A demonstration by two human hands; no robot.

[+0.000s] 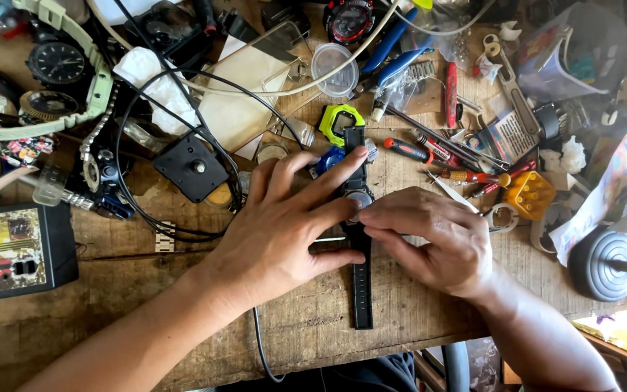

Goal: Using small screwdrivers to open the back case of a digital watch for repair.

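Two bare hands meet over a black wristwatch (360,218) that lies lengthwise on the wooden worktop (110,290), its strap running from near the far clutter down to the near edge. At the far left sits a dark box with a yellow and red front (9,250), and beyond it a large black-faced watch with a pale green strap (59,69). A black cable (139,131) loops around a square black clock movement (191,168) just left of the hands. The left hand (284,225) lies flat and spread over the watch, its fingertips pressing the strap and case from the left; its grip is wide, pinning rather than clasping. The right hand (437,236) comes in from the right with fingers drawn together in a narrow pinch at the round watch case; what the fingertips hold, if anything, cannot be told. Just beyond the hands lies a yellow-green watch case (339,120). Further right are a red-handled screwdriver (408,150), a small yellow block (530,194) and a dark round stand base (604,265).
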